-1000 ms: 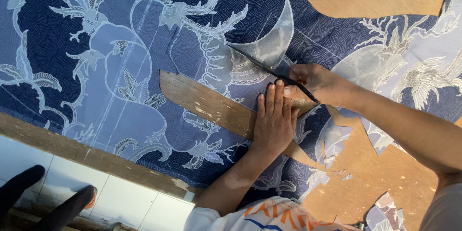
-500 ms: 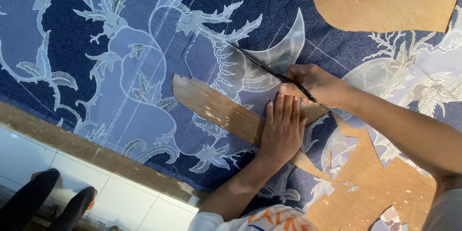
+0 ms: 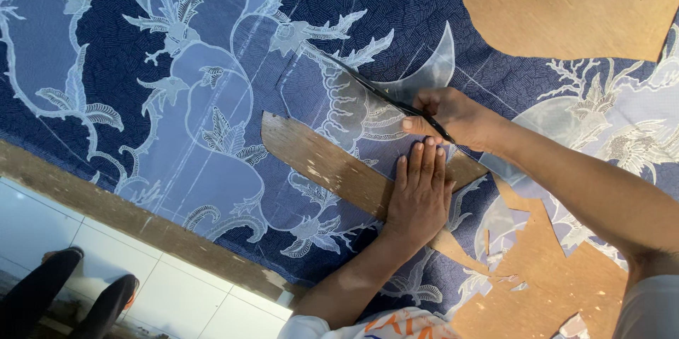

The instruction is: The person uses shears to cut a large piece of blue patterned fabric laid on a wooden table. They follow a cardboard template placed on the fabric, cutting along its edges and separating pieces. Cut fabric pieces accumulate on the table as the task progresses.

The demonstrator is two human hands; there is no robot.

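Your left hand (image 3: 421, 194) lies flat, fingers together and stretched out, on the wooden ruler (image 3: 332, 166). Its grip is released: it closes on nothing and only presses the ruler down. The ruler is a long, worn strip of wood with a curved edge. It lies on the dark blue patterned cloth (image 3: 212, 84), running diagonally from the middle of the cloth toward the near right part of the worktop (image 3: 566, 0).

Your right hand (image 3: 453, 116) is just beyond the left one, near its fingertips. Its grip is clenched around a thin dark tool (image 3: 375, 91), like a pen or marking stick. The tool lies across the cloth, and its far end points away from you, toward the far left. I cannot tell if the tip touches the cloth.

The cloth covers most of the worktop and has pale flowers and leaves on it. Bare brown board shows at the far right corner and at the near right side, where small cloth scraps (image 3: 495, 261) lie. Beyond the left edge of the worktop you see white floor tiles (image 3: 177, 296) and the dark-clothed legs of a person (image 3: 64, 296).
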